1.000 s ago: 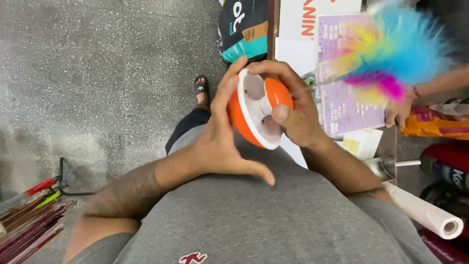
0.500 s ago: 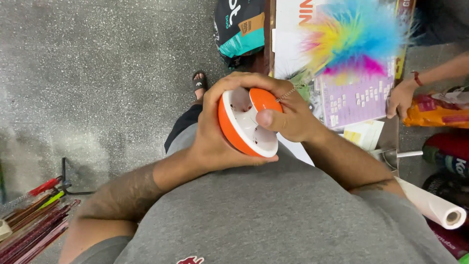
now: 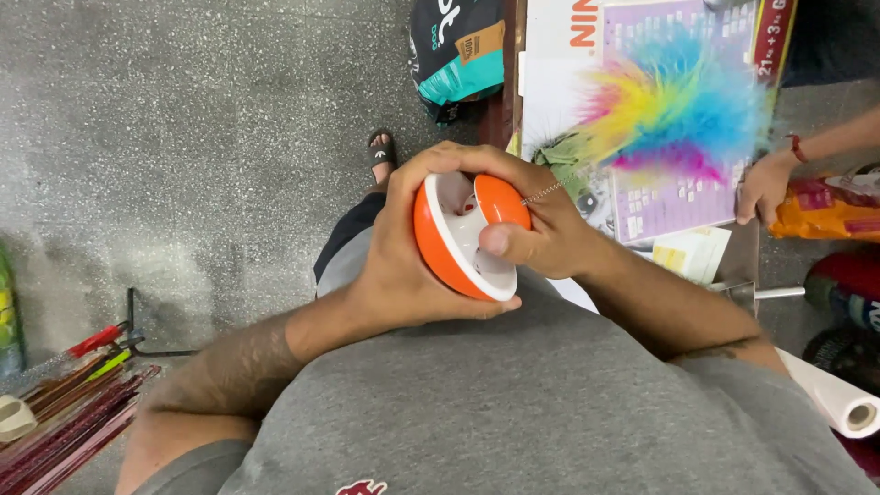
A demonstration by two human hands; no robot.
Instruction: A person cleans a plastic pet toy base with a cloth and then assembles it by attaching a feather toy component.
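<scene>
An orange and white round toy point(image 3: 463, 240) sits in front of the person's chest, above a grey shirt point(image 3: 513, 403), tilted so its white face with open pockets looks to the right. The left hand point(image 3: 403, 252) wraps its orange back, fingers curled over the top and thumb under the lower rim, gripping it firmly. The right hand point(image 3: 541, 234) closes on it from the other side, thumb pressed on the white face. A thin chain point(image 3: 543, 191) runs from the toy to a rainbow feather tuft point(image 3: 683, 110). Further right, another person's hand point(image 3: 763, 188) rests by an orange packet point(image 3: 825, 213). A paper roll point(image 3: 839, 399) lies at lower right.
</scene>
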